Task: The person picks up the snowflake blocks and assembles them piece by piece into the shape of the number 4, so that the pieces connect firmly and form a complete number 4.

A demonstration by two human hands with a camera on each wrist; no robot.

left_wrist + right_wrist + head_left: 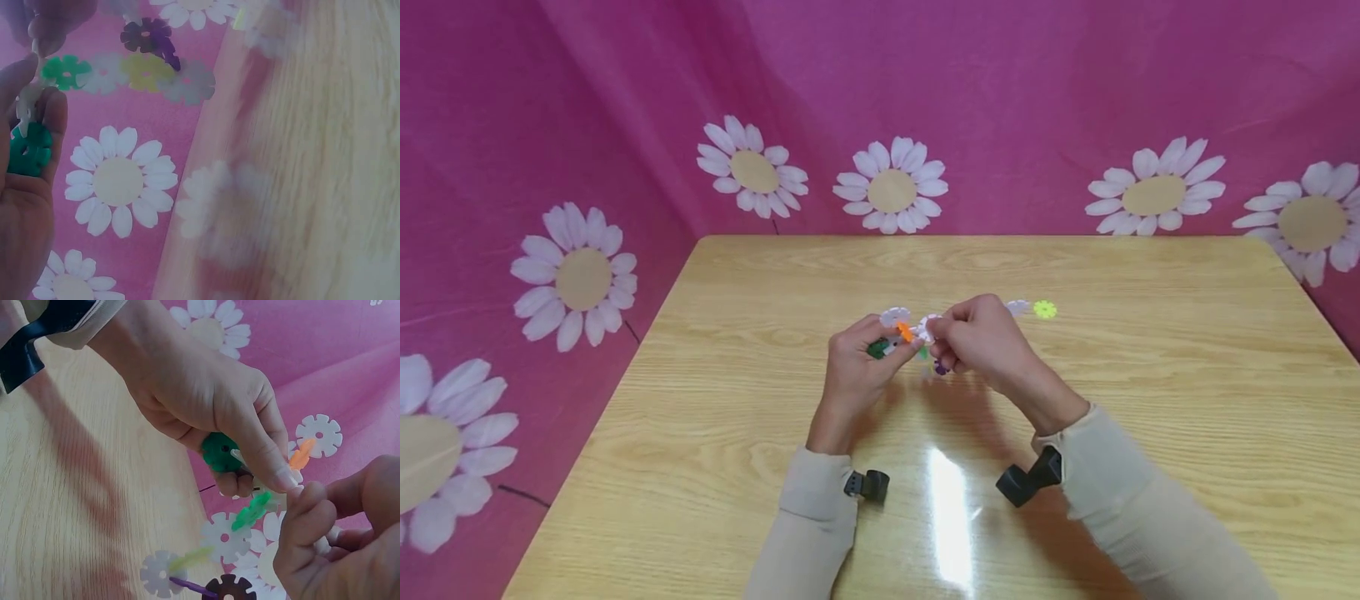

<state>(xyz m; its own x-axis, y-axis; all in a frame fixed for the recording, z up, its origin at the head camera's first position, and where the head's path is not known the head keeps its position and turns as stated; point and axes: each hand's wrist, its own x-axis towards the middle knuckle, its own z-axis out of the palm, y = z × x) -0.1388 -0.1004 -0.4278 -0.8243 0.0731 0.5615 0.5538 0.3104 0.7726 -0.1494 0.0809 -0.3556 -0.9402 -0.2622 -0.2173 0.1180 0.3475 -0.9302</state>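
Note:
Notched, flower-shaped plastic linking discs are joined in a branching chain between my hands. My left hand (pixel 859 360) holds its near part, with a dark green disc (pixel 219 452) at the fingers and an orange disc (pixel 905 332) by the fingertips. A white disc (pixel 895 317) stands just beyond them. With thumb and fingers my right hand (pixel 988 340) pinches another white disc (pixel 927 327), touching the left fingertips. From there hang a bright green disc (pixel 251 511), a yellow disc (pixel 145 71), a purple disc (pixel 165 51) and several whitish ones. The exact joint between the fingertips is hidden.
Past my right hand are a pale disc (pixel 1018 307) and a yellow-green disc (pixel 1044 309); whether they join the chain, I cannot tell. The wooden table (pixel 700 433) reflects a bright light strip. A pink curtain (pixel 1000 100) with white daisies stands behind and at left.

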